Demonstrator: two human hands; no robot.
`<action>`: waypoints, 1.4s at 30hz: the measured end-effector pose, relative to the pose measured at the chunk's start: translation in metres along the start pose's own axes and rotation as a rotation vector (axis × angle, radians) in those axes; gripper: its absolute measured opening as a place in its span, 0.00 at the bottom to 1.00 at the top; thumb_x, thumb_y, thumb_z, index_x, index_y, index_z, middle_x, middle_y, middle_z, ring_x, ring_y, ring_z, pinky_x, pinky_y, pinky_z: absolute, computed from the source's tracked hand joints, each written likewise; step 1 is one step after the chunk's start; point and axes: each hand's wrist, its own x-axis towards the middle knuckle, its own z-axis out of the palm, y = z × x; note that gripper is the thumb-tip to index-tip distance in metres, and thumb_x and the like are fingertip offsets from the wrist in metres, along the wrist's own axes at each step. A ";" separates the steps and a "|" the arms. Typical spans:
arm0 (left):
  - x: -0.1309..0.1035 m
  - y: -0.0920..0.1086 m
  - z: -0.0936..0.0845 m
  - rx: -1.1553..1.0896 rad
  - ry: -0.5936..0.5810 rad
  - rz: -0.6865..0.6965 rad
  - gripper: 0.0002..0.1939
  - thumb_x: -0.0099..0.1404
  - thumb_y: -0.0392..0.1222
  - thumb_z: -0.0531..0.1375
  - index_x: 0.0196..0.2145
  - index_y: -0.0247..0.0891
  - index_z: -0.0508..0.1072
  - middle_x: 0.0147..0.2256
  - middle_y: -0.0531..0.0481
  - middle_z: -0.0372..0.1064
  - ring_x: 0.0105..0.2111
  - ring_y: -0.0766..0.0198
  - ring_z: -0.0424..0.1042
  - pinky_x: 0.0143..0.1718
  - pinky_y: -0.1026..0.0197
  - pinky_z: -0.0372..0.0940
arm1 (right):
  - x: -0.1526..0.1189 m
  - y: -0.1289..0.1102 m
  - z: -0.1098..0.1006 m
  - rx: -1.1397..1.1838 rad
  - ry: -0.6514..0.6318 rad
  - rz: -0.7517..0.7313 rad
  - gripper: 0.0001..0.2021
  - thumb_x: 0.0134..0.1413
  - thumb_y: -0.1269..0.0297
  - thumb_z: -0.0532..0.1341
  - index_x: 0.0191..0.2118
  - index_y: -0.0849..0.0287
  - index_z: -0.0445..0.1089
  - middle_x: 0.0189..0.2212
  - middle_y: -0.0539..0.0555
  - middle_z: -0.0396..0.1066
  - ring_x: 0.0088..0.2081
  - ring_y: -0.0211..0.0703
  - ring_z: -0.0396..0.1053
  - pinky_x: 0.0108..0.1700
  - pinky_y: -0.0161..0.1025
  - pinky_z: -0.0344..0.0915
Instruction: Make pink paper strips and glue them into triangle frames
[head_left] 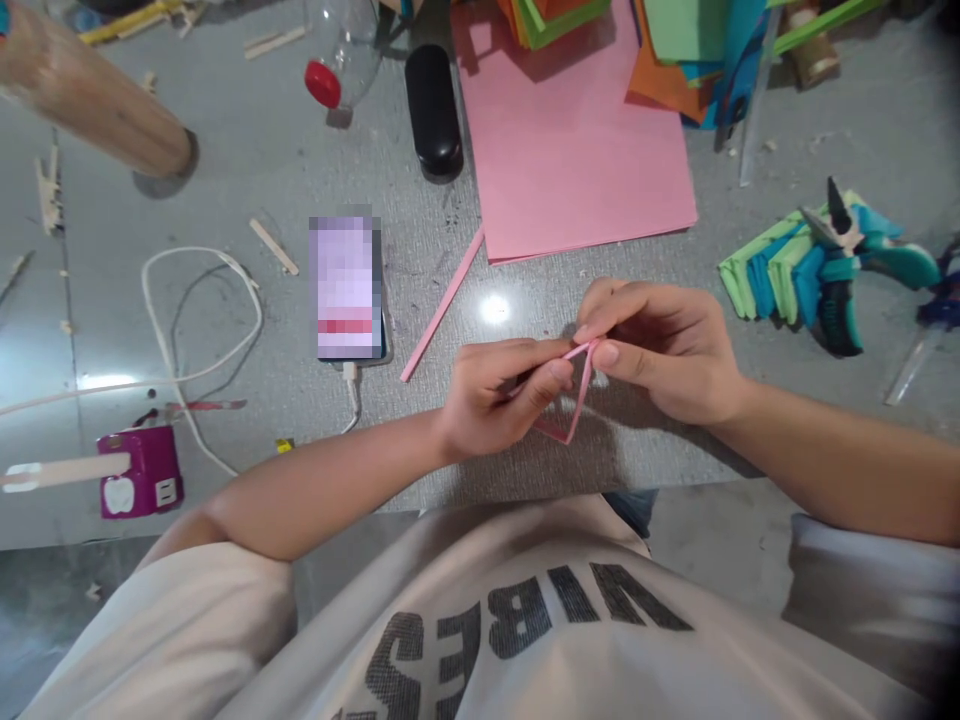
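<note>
Between both hands is a narrow pink paper strip (583, 392), bent at sharp corners into an angular loop. My left hand (499, 392) pinches it between thumb and index finger, and its other fingers are curled under. At the upper corner of the loop, my right hand (664, 345) grips the strip with thumb and fingertips. Part of the strip is hidden behind my left thumb and fingers. A second pink strip (442, 303) lies flat on the table to the upper left of my hands, its far end by the pink paper sheets (585, 170).
A phone (346, 285) with a white cable (259, 310) lies to the left, a black case (433, 110) beyond it. Pliers (840, 260) rest on folded green and blue paper (780, 265) at right. A purple device (142, 470) and wooden cylinder (105, 95) are at left.
</note>
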 end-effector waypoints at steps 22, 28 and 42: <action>-0.004 0.004 -0.002 -0.023 -0.034 -0.177 0.15 0.80 0.51 0.68 0.47 0.36 0.87 0.27 0.49 0.81 0.24 0.69 0.76 0.25 0.67 0.69 | 0.006 0.001 -0.010 0.069 -0.061 0.136 0.11 0.65 0.54 0.79 0.38 0.54 0.84 0.31 0.51 0.77 0.29 0.38 0.68 0.30 0.39 0.64; -0.003 0.002 0.000 -0.155 -0.014 -0.263 0.14 0.79 0.52 0.69 0.47 0.38 0.87 0.26 0.52 0.78 0.20 0.73 0.68 0.21 0.69 0.62 | 0.006 0.004 -0.010 0.108 -0.050 0.148 0.09 0.67 0.55 0.77 0.42 0.55 0.85 0.33 0.52 0.80 0.31 0.37 0.73 0.32 0.38 0.67; -0.001 0.004 0.001 -0.194 0.005 -0.317 0.13 0.78 0.50 0.69 0.45 0.37 0.87 0.25 0.53 0.76 0.20 0.74 0.66 0.21 0.69 0.61 | 0.008 -0.001 -0.008 0.054 -0.062 0.221 0.14 0.66 0.48 0.77 0.41 0.53 0.84 0.34 0.52 0.80 0.33 0.42 0.75 0.36 0.42 0.75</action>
